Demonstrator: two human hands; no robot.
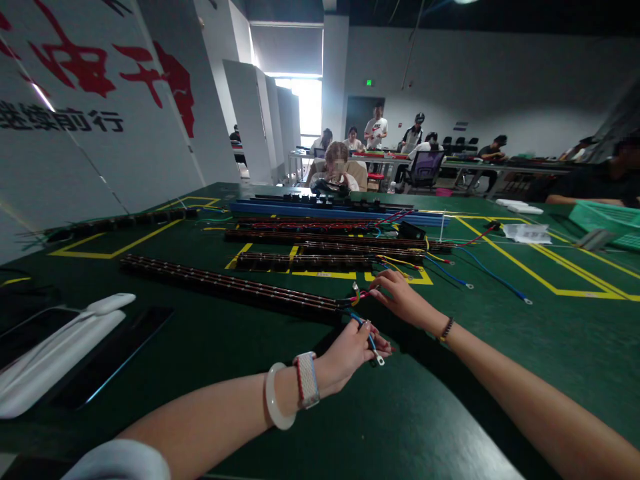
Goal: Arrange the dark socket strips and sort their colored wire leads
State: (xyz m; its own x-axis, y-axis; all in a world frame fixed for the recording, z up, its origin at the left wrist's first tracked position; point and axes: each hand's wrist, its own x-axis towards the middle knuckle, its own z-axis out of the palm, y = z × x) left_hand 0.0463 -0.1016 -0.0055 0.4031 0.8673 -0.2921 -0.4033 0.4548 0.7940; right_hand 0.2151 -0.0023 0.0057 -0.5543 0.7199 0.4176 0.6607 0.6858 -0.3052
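A long dark strip (230, 283) with rows of small contacts lies across the green table in front of me, and coloured wires (356, 295) fan out of its right end. My left hand (350, 353) pinches a blue wire with a metal ring terminal (380, 361) at that end. It wears a white bangle and a striped wristband. My right hand (403, 297) is just beyond, its fingertips on a red wire (367, 293) by the strip's end, with a bead bracelet on the wrist.
More dark strips (330, 260) and blue rails (330, 210) with red, yellow and blue wires lie farther back inside yellow floor-tape outlines. White flat objects (55, 353) sit at the left, a green basket (605, 220) at the right. Several people sit or stand at tables behind.
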